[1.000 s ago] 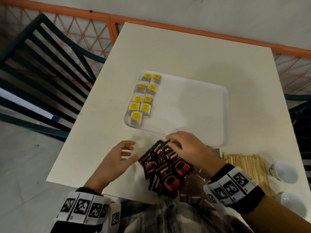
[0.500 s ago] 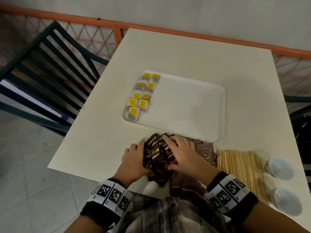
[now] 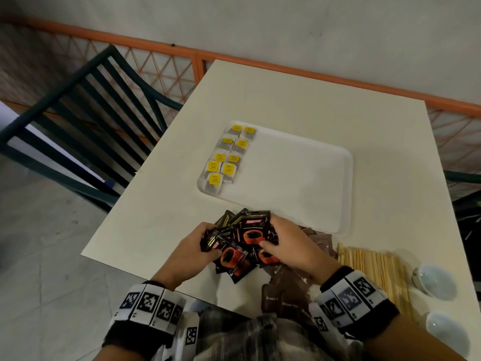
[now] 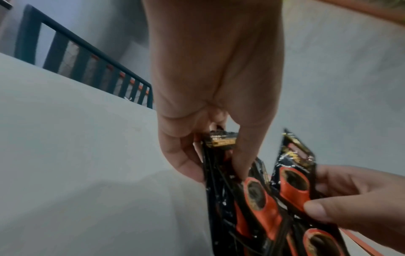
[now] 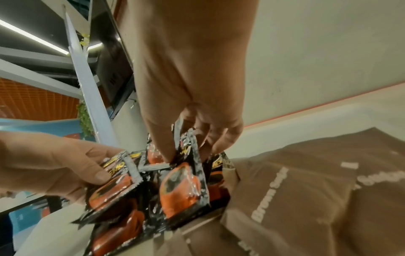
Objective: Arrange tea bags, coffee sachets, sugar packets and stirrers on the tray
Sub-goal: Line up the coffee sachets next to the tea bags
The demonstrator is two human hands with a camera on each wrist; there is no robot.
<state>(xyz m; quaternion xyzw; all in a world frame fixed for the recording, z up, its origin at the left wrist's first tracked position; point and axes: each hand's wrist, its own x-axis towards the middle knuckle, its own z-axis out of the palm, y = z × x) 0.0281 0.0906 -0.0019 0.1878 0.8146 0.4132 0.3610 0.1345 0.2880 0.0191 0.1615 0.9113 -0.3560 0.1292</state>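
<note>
Coffee sachets [image 3: 240, 246], black w/ orange cups, bunched between both hands above table [image 3: 299, 105] edge: left hand [image 3: 188, 252] clamps bunch's left side, right hand [image 3: 291, 247] pinches top sachet; tray [image 3: 299, 178] w/ tea bags [image 3: 226, 157] just beyond hands, sugar packets [image 3: 286, 293] under right wrist, stirrers [image 3: 374, 267] to its right

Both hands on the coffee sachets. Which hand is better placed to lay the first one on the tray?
Probably the right hand. It pinches the top coffee sachet, apart from the bunch, nearest the tray and its bare area beside the tea bags. The left hand grips the bunch.
</note>
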